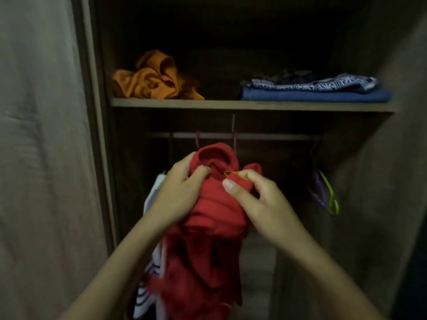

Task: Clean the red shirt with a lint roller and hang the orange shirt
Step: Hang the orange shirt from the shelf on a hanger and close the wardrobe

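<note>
The red shirt (208, 239) hangs bunched in front of me inside a dark wardrobe, just below the hanging rail (254, 136). My left hand (178, 195) grips its left side near the collar. My right hand (256, 199) pinches the fabric on the right together with a thin orange-yellow hanger wire (233, 174). The orange shirt (154, 78) lies crumpled on the left of the shelf (231, 105) above. No lint roller is in view.
Folded blue clothes (316, 90) are stacked on the shelf's right. A white striped garment (150, 262) hangs left of the red shirt. Purple and green hangers (325, 195) hang on the rail at right. Wardrobe doors stand open on both sides.
</note>
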### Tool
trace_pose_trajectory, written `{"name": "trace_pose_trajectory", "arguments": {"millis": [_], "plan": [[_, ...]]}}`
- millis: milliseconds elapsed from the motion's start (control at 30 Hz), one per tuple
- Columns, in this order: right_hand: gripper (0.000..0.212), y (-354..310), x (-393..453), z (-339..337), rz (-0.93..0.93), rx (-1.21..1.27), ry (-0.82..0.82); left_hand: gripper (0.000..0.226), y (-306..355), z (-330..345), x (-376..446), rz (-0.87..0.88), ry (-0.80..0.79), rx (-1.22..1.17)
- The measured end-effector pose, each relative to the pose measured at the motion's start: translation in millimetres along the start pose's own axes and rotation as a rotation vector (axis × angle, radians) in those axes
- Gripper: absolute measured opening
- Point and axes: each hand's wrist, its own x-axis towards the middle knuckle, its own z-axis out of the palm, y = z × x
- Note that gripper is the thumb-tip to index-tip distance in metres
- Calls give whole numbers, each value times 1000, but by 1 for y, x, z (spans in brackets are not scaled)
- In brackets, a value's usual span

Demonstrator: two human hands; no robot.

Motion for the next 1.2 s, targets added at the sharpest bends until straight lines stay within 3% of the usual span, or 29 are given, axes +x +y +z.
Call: {"name": "trace_pose_trajectory", "arguments": {"millis": [133, 267, 400, 467, 567, 600, 667, 733, 767, 867, 1000, 1100, 1200], "plan": [[38, 26, 2, -19, 94, -42, -67, 18, -24, 19, -14, -96, 31, 23], [32, 39, -9, -44, 71, -69, -159, 27, -29, 19, -22, -243, 94, -48], [28, 50, -20, -67, 56, -183, -340, 25, -12, 22, -17, -428, 24, -461], [36, 56, -16, -69, 20, -164, -309, 31, -3, 27, -16, -424, -78, -522], [74, 54, -3, -52, -72, -83, -333, 31, 12, 35, -16, -266, -276, -290], [78, 52, 2, -46, -84, 4, -357, 29, 17, 36, -17, -198, -327, -199], [57, 56, -5, -74, -80, 163, -398, 20, 44, 68, -23, -74, -318, 16], [23, 61, -15, -100, -84, 109, -336, 11, 61, 83, -33, 36, -245, 165], [18, 64, -12, -101, -58, 87, -292, 10, 59, 76, -34, 97, -217, 262], [36, 61, -10, -107, -13, 77, -256, 19, 35, 59, -39, 167, -196, 501], [29, 61, -22, -113, 90, 154, -281, 33, 33, 65, -47, 137, -232, 675], [20, 68, -22, -113, 110, 128, -248, 24, 24, 65, -48, 80, -171, 671], [13, 75, -11, -122, 0, -118, -137, 22, 19, 72, -52, 12, -78, 593]]}}
